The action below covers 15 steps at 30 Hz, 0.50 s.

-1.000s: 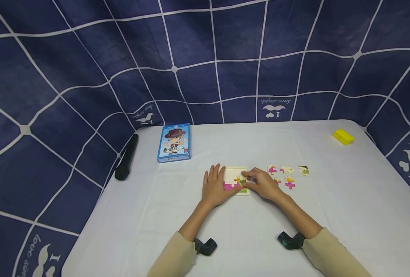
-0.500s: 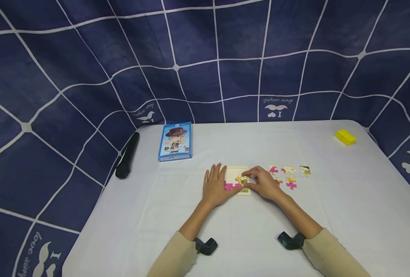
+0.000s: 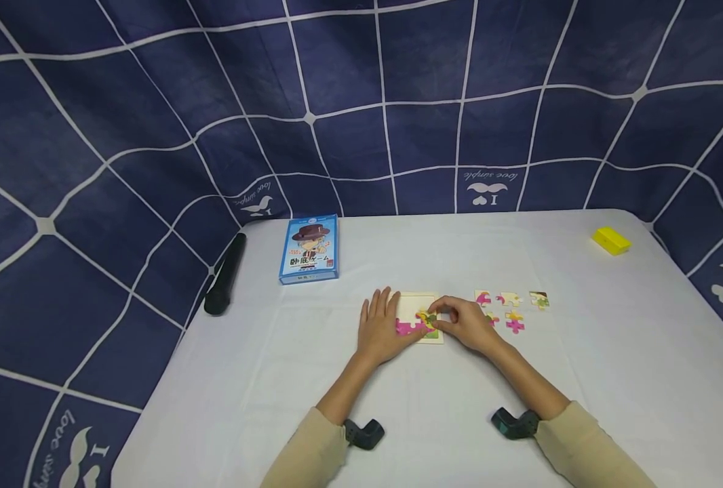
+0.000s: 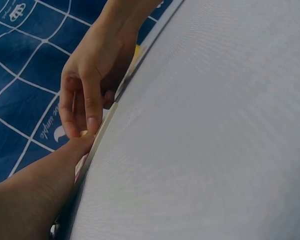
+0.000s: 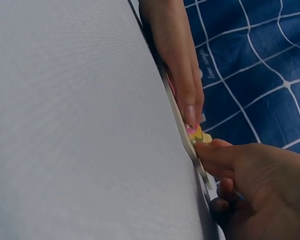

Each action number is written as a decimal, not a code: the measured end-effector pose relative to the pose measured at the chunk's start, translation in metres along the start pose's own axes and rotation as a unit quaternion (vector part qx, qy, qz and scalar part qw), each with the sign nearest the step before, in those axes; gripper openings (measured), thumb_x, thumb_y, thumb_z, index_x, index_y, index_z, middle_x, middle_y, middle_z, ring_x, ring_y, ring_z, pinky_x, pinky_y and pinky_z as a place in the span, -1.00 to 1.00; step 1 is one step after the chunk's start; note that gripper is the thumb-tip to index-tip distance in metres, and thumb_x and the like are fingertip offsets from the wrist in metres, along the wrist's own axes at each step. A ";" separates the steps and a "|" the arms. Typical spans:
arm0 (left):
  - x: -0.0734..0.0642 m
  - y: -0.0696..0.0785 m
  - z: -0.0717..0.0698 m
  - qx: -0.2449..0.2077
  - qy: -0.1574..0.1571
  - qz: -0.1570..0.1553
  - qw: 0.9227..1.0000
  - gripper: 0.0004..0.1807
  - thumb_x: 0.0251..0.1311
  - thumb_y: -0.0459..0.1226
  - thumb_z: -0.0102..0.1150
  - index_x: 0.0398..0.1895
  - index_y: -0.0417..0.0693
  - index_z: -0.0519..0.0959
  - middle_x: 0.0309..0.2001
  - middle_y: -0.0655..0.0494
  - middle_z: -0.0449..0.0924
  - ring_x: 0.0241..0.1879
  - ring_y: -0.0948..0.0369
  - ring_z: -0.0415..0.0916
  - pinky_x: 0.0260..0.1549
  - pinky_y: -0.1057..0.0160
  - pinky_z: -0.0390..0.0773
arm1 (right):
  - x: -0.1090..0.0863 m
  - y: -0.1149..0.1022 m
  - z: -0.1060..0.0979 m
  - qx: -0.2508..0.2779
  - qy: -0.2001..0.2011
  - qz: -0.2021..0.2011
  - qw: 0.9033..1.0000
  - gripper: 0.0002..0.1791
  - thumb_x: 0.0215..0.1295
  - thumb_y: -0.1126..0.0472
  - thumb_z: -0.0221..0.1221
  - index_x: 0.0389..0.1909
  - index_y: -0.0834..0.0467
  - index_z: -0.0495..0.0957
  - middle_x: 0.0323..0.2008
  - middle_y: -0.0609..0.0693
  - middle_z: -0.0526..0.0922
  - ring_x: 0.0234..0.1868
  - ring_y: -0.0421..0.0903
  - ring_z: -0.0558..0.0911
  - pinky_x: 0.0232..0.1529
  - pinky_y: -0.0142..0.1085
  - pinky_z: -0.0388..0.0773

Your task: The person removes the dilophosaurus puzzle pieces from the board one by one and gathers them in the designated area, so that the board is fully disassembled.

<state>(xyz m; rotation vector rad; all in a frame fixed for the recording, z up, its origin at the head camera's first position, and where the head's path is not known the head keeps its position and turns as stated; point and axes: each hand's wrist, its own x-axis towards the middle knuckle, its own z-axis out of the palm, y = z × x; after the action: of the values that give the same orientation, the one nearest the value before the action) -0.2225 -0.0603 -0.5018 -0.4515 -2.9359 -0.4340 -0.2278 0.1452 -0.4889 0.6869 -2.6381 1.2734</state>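
Observation:
A small puzzle board with a pale raised frame lies on the white table, pink and green pieces fitted along its near side. My left hand lies with straight fingers over the board's left edge, its thumb reaching across the near pieces. At the board's right side my right hand pinches a yellow-and-green puzzle piece between thumb and index finger. That piece sits tilted up from the board in the right wrist view. In the left wrist view my left thumb meets the right fingertips.
Several loose puzzle pieces lie right of the board. A blue card-game box stands back left, beside a long black object. A yellow block rests at the back right. Dark blue grid-patterned cloth hangs behind the table.
My right index finger has shifted slightly towards me, and more of the piece's yellow-and-green surface shows. My left hand stays in place on the board.

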 end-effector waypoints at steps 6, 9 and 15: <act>0.000 0.000 -0.001 0.000 0.006 0.006 1.000 0.04 -0.07 0.42 -0.05 0.36 -0.08 0.16 0.38 -0.04 0.06 0.38 -0.01 -0.10 0.30 -0.04 -0.12 | 0.000 -0.002 0.000 0.019 -0.003 0.024 1.000 -0.74 0.01 0.30 0.35 -0.22 0.11 0.63 -0.67 -0.12 0.34 -0.65 -0.26 0.23 -0.66 -0.40 0.19; 0.000 -0.001 0.000 0.002 0.008 0.006 1.000 0.04 -0.07 0.42 -0.05 0.36 -0.08 0.17 0.38 -0.04 0.06 0.38 -0.01 -0.10 0.30 -0.04 -0.11 | 0.000 -0.002 -0.001 0.034 0.003 0.038 0.999 -0.74 0.00 0.29 0.35 -0.22 0.09 0.64 -0.65 -0.11 0.38 -0.65 -0.25 0.24 -0.68 -0.41 0.19; 0.001 -0.001 0.002 0.004 0.010 0.001 1.000 0.05 -0.09 0.44 -0.07 0.37 -0.04 0.16 0.38 -0.02 0.06 0.39 0.02 -0.12 0.31 -0.03 -0.15 | -0.001 -0.005 -0.008 0.089 0.013 0.072 0.993 -0.74 0.01 0.26 0.35 -0.22 0.05 0.65 -0.68 -0.06 0.33 -0.67 -0.21 0.22 -0.70 -0.38 0.17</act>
<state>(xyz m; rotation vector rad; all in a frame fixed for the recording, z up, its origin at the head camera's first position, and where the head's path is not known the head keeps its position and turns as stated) -0.2238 -0.0604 -0.5040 -0.4465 -2.9165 -0.4230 -0.2249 0.1490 -0.4805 0.5053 -2.6162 1.5595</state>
